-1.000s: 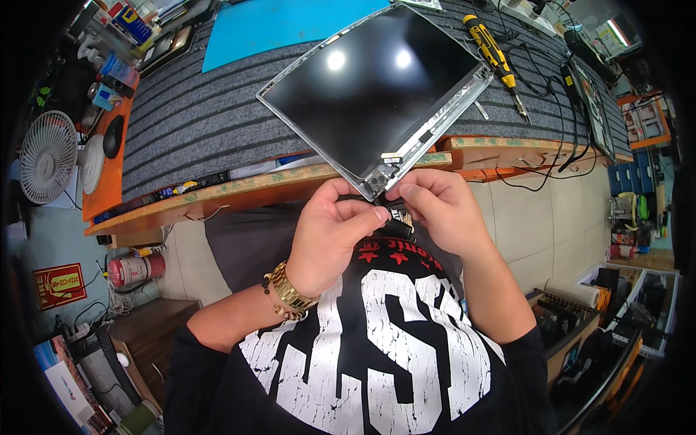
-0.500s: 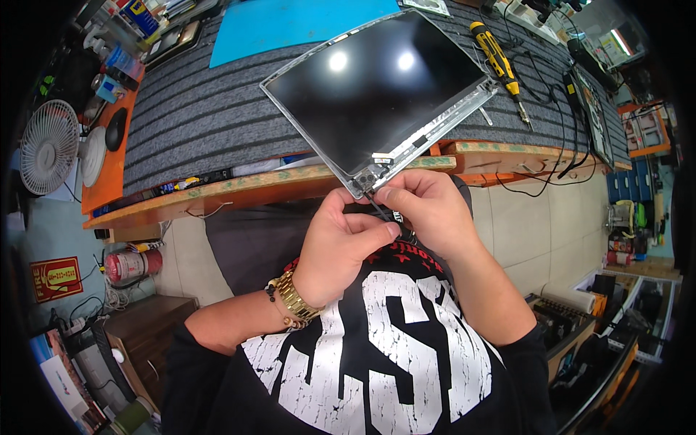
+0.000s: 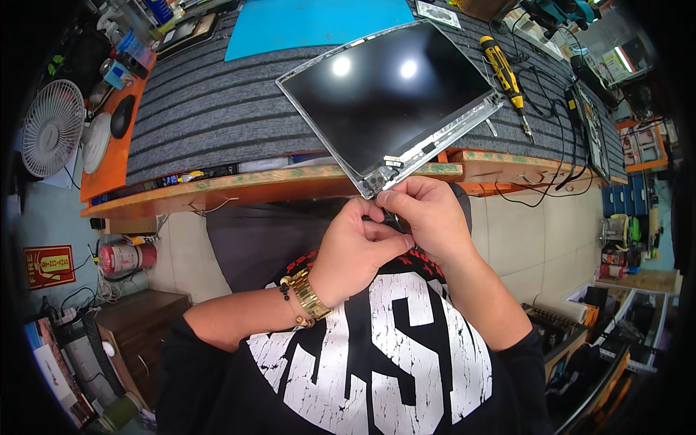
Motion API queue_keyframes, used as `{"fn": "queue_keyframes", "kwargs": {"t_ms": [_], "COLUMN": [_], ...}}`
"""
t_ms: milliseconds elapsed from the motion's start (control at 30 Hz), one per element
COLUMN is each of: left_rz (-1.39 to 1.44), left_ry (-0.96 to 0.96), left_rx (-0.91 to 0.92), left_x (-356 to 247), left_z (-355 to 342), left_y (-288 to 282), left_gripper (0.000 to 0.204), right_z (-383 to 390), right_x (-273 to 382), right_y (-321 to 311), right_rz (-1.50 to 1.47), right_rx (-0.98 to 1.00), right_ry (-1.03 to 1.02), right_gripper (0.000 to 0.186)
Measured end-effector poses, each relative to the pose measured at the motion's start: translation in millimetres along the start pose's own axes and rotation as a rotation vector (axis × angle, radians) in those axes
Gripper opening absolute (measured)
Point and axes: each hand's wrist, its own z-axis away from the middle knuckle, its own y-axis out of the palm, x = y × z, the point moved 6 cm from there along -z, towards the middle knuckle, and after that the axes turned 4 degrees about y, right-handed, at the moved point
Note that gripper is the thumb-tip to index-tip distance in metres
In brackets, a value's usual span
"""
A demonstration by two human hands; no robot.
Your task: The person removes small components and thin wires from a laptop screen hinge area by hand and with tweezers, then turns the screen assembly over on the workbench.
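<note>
A laptop screen assembly (image 3: pixel 395 94) with a silver frame and dark glossy panel lies angled on the striped mat (image 3: pixel 196 116), its bottom corner jutting past the bench's front edge. At that corner sits an exposed hinge (image 3: pixel 374 181) with small connectors. My right hand (image 3: pixel 428 217) is closed just below it, thumb and index finger pinching a dark cable (image 3: pixel 391 215). My left hand (image 3: pixel 362 246), with a gold watch at the wrist, is closed lower on what looks like the same cable, largely hidden by the fingers.
A yellow-and-black screwdriver (image 3: pixel 502 69) lies right of the screen, near cables and an opened device (image 3: pixel 587 130). A blue pad (image 3: pixel 304 25) is at the back. A white fan (image 3: pixel 52 127) and black mouse (image 3: pixel 121 116) stand left. A wooden edge (image 3: pixel 159 196) crosses in front.
My left hand has moved right and down, away from the screen's corner, and more dark cable came into sight between the hands. The bench and screen sit slightly shifted in the view.
</note>
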Motion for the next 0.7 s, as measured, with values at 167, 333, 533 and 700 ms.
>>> {"fn": "queue_keyframes", "kwargs": {"t_ms": [167, 333, 533, 700], "left_rz": [-0.069, -0.144, -0.26, -0.115], "left_ry": [0.046, 0.172, 0.26, 0.223], "left_rx": [0.026, -0.025, -0.089, -0.022], "left_x": [2.8, -6.9, -14.0, -6.9], "left_z": [-4.8, -6.7, -4.1, -9.9], "left_y": [-1.8, -9.0, -21.4, -34.4], "left_gripper": [0.038, 0.036, 0.035, 0.027], "right_z": [0.1, 2.9, 2.0, -2.7], "right_x": [0.4, 2.1, 0.4, -4.1], "right_y": [4.1, 5.5, 6.9, 2.9], "right_rz": [-0.07, -0.14, -0.2, -0.125], "right_rx": [0.051, 0.044, 0.063, 0.056], "right_ry": [-0.004, -0.009, -0.021, -0.006], "right_gripper": [0.011, 0.015, 0.012, 0.013]}}
